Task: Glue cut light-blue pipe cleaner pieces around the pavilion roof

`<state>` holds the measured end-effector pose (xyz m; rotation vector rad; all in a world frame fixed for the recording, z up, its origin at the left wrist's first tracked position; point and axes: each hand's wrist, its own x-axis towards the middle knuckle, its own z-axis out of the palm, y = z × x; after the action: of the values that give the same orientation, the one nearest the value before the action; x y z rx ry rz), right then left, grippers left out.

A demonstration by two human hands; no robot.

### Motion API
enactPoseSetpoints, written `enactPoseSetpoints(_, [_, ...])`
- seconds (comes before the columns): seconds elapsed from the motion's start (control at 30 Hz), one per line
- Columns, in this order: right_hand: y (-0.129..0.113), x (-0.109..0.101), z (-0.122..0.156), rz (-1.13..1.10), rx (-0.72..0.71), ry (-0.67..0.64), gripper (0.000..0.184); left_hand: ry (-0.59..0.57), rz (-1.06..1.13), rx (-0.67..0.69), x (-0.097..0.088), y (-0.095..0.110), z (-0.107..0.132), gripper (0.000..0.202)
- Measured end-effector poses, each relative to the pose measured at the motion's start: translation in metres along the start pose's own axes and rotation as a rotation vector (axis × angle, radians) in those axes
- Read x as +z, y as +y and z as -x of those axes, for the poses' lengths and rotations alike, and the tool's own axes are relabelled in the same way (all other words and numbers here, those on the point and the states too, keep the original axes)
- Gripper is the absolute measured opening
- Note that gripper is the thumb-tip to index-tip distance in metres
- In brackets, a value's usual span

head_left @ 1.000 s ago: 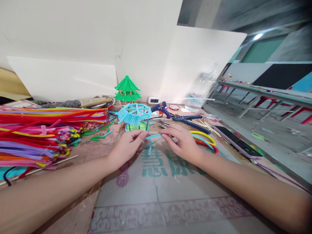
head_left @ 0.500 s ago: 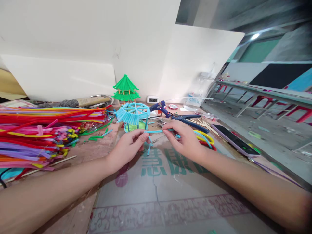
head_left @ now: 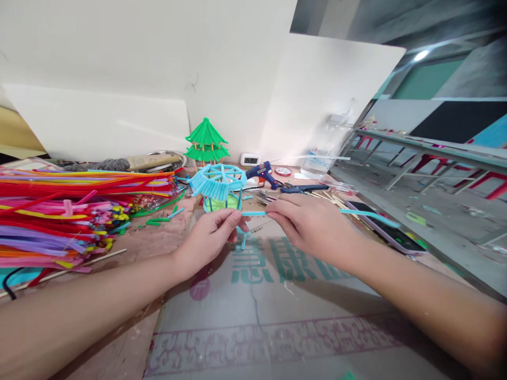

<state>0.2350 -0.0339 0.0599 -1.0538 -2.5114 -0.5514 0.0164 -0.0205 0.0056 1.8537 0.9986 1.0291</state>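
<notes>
My left hand (head_left: 212,235) pinches one end of a light blue pipe cleaner (head_left: 253,214) and a small blue crossed piece (head_left: 242,237) that hangs below its fingers. My right hand (head_left: 307,224) pinches the same pipe cleaner a little to the right; its long end (head_left: 368,215) sticks out past the back of that hand. Both hands hover over a printed cardboard sheet (head_left: 261,295). Just behind them stands a light blue pipe-cleaner pavilion roof on posts (head_left: 217,182), and behind that a green pavilion model (head_left: 206,141).
A big pile of coloured pipe cleaners (head_left: 71,211) fills the left. A blue glue gun (head_left: 263,174), pliers (head_left: 304,188), wooden sticks (head_left: 332,199) and a phone (head_left: 382,227) lie behind and right of my hands. White boards (head_left: 119,121) stand at the back.
My right hand has turned and slid along the blue pipe cleaner, so its free end now points out to the right. The left hand has stayed nearly still. The camera shifted slightly.
</notes>
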Motion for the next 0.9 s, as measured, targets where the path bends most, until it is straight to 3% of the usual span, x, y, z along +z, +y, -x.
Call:
enactPoseSetpoints(0.1, [-0.003, 0.002, 0.000, 0.017, -0.020, 0.006, 0.024, 0.007, 0.003, -0.018, 0.001, 0.001, 0.000, 0.042])
enactPoseSetpoints(0.2, [-0.004, 0.012, 0.001, -0.140, 0.007, 0.040, 0.021, -0.006, 0.007, -0.022, 0.002, -0.001, 0.000, 0.041])
enactPoseSetpoints(0.3, [-0.004, 0.023, 0.000, -0.341, 0.094, 0.072, 0.015, -0.021, 0.015, -0.024, 0.003, -0.003, 0.000, 0.040])
enactPoseSetpoints(0.43, [-0.005, 0.028, -0.002, -0.502, 0.248, 0.008, 0.011, -0.035, 0.019, -0.039, 0.004, -0.004, 0.000, 0.040])
enactPoseSetpoints(0.9, [-0.003, 0.027, -0.004, -0.547, 0.362, -0.054, 0.012, -0.059, 0.049, -0.037, 0.006, 0.001, -0.001, 0.022])
